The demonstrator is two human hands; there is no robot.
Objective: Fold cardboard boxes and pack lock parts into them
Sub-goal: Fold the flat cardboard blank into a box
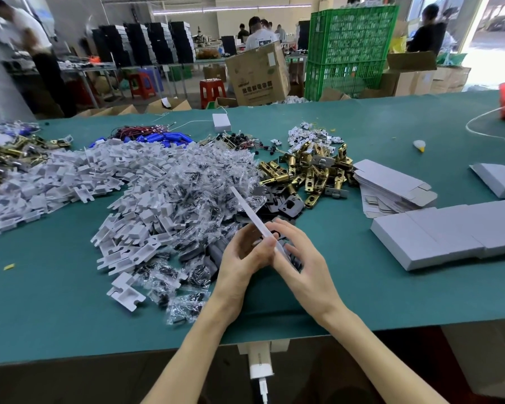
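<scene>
While both hands clamp its near end, the flat box (250, 211) stands edge-on, its far end in the air over the bags of screws (204, 182). Left hand (239, 258): fingers (261, 247) curled round it. Right hand (301, 266): fingers bent against the other side. Risk: squeezed unevenly, it may crease off its fold lines or slip into the bags. Just beyond the flat box: dark plates (289, 205), then brass latches (309, 170), tangled, so one may drag others out. Right of it: stack of flat boxes (391, 185), and nearer, folded boxes (438, 234). Left of it: white trays (123, 176) heaped, crowding the table (70, 287)
</scene>
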